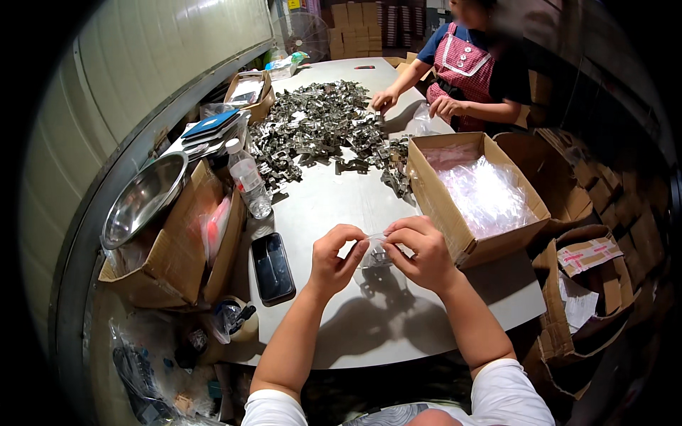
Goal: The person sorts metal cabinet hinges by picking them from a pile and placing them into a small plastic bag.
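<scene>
Clear bag [376,242]: I'm seeing metal [379,256], perhaps, glinting inside.
Left hand [334,257], right hand [428,253]: pinching its top.
Carton [439,206]: holding clear plastic [486,195].

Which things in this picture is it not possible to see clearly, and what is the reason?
All in the head view:
Thin clear film between the left hand and right hand: its pinched edge is hidden by them.
Metal parts: too small and overlapping to count.
Cardboard box: its bottom is hidden by plastic packaging.
Co-worker: head blurred, cut off by the upper edge.
</scene>
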Motion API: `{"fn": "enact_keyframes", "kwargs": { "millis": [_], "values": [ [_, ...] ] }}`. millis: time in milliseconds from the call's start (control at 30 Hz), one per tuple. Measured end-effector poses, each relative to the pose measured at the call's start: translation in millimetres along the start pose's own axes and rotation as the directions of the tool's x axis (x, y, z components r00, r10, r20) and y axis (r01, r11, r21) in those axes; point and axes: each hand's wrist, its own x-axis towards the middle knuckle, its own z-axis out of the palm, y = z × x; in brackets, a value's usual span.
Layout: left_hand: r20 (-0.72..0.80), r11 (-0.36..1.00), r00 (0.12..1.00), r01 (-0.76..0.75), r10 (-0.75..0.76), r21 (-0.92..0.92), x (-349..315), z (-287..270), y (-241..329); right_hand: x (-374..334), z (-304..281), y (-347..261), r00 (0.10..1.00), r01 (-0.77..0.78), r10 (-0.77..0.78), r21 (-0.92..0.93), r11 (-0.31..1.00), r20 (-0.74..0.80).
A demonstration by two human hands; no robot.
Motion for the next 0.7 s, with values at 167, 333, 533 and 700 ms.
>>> {"fn": "enact_keyframes", "kwargs": {
  "millis": [167,333,533,700],
  "values": [
    [0.028,0.959,0.969,-0.247,0.245,0.140,4.4,-3.7,12.2,1.4,-9.9,-5.2,0.999,0.009,-0.008,-0.021,1.000,0.053],
    [0.083,0.926,0.936,-0.352,0.343,0.136,7.6,-3.3,27.1,7.1,-20.2,-22.7,0.979,0.155,-0.155,0.008,0.988,0.130],
    [0.123,0.943,0.940,-0.327,0.318,0.063,8.0,-3.2,35.7,5.3,-23.1,-24.6,0.977,0.146,-0.154,0.063,0.987,0.145],
    [0.142,0.952,0.943,-0.306,0.302,0.012,7.2,-3.1,37.8,3.0,-24.4,-22.1,0.974,0.073,-0.107,0.171,0.983,0.201]
  ]
}}
